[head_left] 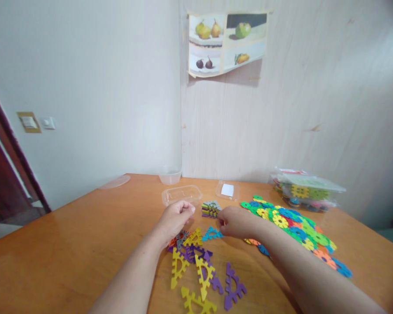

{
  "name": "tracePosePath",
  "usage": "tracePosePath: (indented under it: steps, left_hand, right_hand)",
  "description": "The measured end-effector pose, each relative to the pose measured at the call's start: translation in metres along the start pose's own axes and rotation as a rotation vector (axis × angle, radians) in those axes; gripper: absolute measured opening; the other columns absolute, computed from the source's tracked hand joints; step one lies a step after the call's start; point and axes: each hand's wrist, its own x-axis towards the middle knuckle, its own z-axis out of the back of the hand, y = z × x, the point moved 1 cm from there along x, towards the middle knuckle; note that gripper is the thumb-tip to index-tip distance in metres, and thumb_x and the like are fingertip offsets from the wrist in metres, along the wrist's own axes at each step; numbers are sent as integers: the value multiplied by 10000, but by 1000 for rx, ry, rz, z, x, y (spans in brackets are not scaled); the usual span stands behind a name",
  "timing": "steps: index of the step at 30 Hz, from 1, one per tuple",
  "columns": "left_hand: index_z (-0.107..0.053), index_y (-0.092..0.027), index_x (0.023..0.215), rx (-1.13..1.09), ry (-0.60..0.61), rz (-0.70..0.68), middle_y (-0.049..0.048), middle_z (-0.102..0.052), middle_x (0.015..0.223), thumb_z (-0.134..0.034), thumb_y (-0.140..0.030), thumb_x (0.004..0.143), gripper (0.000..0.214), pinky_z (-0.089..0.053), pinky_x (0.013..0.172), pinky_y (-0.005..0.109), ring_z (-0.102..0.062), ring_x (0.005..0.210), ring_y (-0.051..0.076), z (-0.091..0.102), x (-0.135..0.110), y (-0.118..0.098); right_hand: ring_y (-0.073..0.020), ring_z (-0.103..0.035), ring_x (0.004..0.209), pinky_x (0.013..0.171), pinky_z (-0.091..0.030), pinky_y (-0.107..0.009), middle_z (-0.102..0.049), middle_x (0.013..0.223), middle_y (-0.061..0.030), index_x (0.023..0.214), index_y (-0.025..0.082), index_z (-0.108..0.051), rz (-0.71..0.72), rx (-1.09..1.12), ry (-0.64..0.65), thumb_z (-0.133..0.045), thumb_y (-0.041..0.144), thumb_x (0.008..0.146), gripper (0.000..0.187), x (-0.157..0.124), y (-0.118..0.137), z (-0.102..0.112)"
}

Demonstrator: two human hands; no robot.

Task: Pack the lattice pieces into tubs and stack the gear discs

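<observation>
My left hand (178,216) is closed, thumb against curled fingers, above the near pieces, and nothing shows in it. Also closed is my right hand (236,220), its fingertips turned down between a stack of notched triangle pieces (210,210) and a light-blue triangle piece (212,234); what they grip, if anything, is hidden. The stack has grey on top with yellow and purple layers below. Nearer me lie loose plastic triangle pieces: yellow (179,266), purple (233,288), and a grey one (182,237) partly behind my left wrist.
A heap of colourful flower-shaped discs (298,231) spreads under and beyond my right forearm. Behind it stands a filled clear box (309,189). Along the far side are a clear tray (181,194), a round tub (170,176), a lid with a white label (227,190) and another lid (115,182).
</observation>
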Motion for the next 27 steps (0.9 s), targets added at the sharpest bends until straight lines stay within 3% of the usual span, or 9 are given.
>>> tracePosePath:
  steps: [7,11,19,23,27]
  left_hand:
    - [-658,-176,825,110,82,-56,0,-638,722,-621,-446,773,277,-397,610,240,-552,661,150,-6,0,6]
    - [-672,-174,835,160,113,-97,-9,-632,703,-618,-441,784,277,-378,598,236,-537,638,142,-7,1,9]
    - [-699,-173,946,94,183,-112,8,-673,770,-681,-412,759,304,-411,635,243,-574,687,151,-11,-3,7]
    - [-728,-189,1038,132,264,-190,48,-705,910,-689,-353,763,323,-441,711,268,-603,780,180,-13,-6,-3]
    - [-756,-214,986,266,207,-316,55,-692,918,-672,-297,769,246,-441,751,284,-615,837,204,-12,-7,-7]
  right_hand:
    - [-208,-662,799,583,-381,-241,-739,929,-54,971,245,-728,24,109,-20,-689,404,704,313,-1,2,-3]
    - [-203,-664,755,540,-352,-237,-746,870,-51,868,225,-741,25,115,3,-655,309,697,209,0,3,-7]
    - [-163,-628,606,489,-335,-221,-711,706,-33,761,200,-709,17,193,-35,-623,332,710,166,-2,4,-1]
    - [-126,-587,529,481,-322,-206,-662,606,1,786,194,-667,-8,332,-94,-566,326,780,166,-3,8,5]
    - [-115,-571,559,497,-301,-201,-655,620,7,753,189,-627,4,379,-220,-597,322,777,139,-3,16,8]
